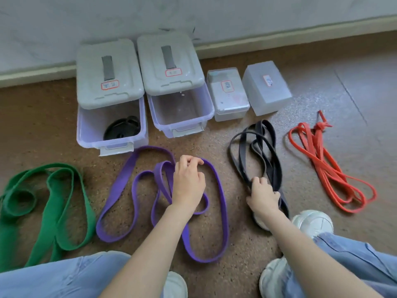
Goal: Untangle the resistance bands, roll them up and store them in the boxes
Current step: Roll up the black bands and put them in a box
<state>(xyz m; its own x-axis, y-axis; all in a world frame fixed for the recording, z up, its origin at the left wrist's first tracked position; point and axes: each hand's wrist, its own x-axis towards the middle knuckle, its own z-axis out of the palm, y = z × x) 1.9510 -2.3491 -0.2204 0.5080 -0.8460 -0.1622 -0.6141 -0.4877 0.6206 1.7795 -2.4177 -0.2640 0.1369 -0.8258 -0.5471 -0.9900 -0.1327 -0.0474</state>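
Observation:
Four tangled resistance bands lie on the brown floor: a wide green band (51, 211) at the left, a purple band (221, 201) in the middle, a thin black band (242, 160) right of it, and a red band (318, 166) at the far right. My left hand (189, 183) hovers over the purple band's loops, fingertips curled and pinching a strand near its top. My right hand (263, 194) grips the black band's bunched strands at their near end. Two large clear boxes stand behind, lids slid back. The left box (86, 134) holds a rolled black band (121, 131). The right box (210, 117) looks empty.
Two small clear boxes (229, 97) (266, 87) with labels stand right of the large ones, near the wall's baseboard. My knees in blue jeans and white shoes (311, 220) frame the bottom of the view. One shoe touches the black band's near end.

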